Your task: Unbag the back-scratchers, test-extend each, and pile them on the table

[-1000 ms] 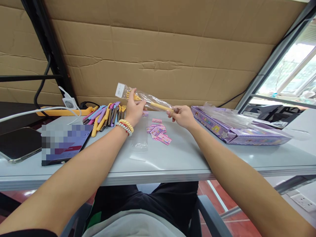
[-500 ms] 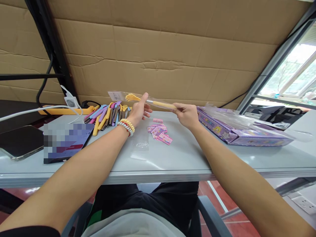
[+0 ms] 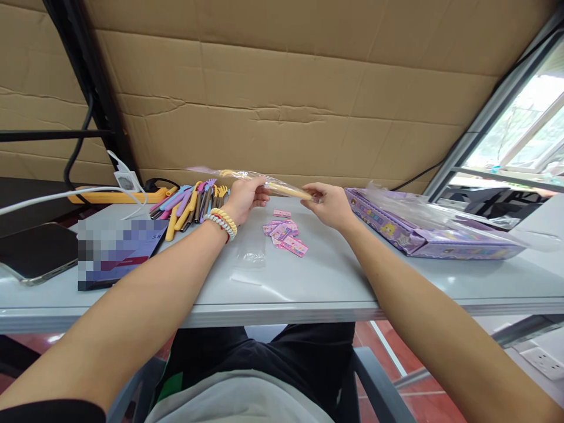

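Observation:
A yellow back scratcher (image 3: 287, 189) lies inside a clear plastic sleeve, held level above the table. My left hand (image 3: 245, 200), with beaded and twisted bands at its wrist, is closed on it around the middle. Its claw end points left, and the empty part of the sleeve sticks out beyond it. My right hand (image 3: 329, 205) pinches the handle end at the right. Below, several small pink and purple printed cards (image 3: 282, 232) lie in a loose pile. An empty clear plastic sleeve (image 3: 252, 252) rests flat beside them.
More back scratchers (image 3: 189, 205) in several colours are heaped at the left. Nearer stand a dark package (image 3: 127, 249) and a phone (image 3: 37, 252). A purple printed box (image 3: 462, 245) with plastic sleeves (image 3: 414, 205) sits at the right. Cardboard (image 3: 282, 88) closes off the back.
The back scratcher in its sleeve has rolled and dipped slightly. My left hand has lowered a little and its fingers have closed more around it; my right fingers have shifted at the handle end.

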The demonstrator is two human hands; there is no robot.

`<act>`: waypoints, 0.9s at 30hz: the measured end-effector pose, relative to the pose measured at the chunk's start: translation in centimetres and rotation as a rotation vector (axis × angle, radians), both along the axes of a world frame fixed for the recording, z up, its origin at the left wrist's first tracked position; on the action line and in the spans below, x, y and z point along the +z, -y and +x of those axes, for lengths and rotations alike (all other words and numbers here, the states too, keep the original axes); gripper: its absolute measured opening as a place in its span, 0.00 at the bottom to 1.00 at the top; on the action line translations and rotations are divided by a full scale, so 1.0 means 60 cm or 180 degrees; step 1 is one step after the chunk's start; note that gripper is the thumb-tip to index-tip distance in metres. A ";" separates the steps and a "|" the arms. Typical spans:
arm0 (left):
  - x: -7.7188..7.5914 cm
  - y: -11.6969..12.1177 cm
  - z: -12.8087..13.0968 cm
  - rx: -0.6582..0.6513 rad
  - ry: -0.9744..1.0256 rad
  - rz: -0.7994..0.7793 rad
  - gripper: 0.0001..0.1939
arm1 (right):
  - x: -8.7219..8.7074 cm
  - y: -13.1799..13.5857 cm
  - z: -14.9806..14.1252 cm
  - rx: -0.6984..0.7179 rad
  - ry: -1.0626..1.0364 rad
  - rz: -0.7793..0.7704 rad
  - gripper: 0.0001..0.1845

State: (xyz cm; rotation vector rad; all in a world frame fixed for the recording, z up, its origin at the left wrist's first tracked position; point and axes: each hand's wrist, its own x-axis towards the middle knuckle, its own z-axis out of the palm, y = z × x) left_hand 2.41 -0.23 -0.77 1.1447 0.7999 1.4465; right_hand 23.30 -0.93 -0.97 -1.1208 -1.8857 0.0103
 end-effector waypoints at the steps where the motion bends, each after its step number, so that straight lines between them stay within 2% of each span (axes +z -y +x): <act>1: 0.000 0.000 0.000 0.0006 0.0034 0.0002 0.09 | -0.001 -0.002 0.002 0.0020 -0.0040 0.0010 0.15; 6: 0.002 -0.004 -0.003 0.0140 0.0300 0.0027 0.07 | -0.001 -0.004 0.007 -0.0091 -0.0219 0.0081 0.15; 11: 0.002 -0.009 -0.005 0.0193 0.0454 0.0077 0.06 | -0.001 -0.004 0.006 -0.0052 -0.0100 -0.0176 0.09; 15: 0.002 -0.007 -0.004 0.0188 0.0494 0.0140 0.07 | -0.001 -0.009 0.006 -0.0164 -0.0211 -0.0270 0.12; 18: 0.003 -0.004 -0.003 0.0178 0.0502 0.0149 0.06 | -0.001 -0.010 0.007 -0.0227 -0.0162 -0.0341 0.10; 27: 0.006 0.003 -0.002 0.0122 0.0365 0.0141 0.06 | -0.005 -0.008 0.011 0.0138 0.0118 -0.0375 0.11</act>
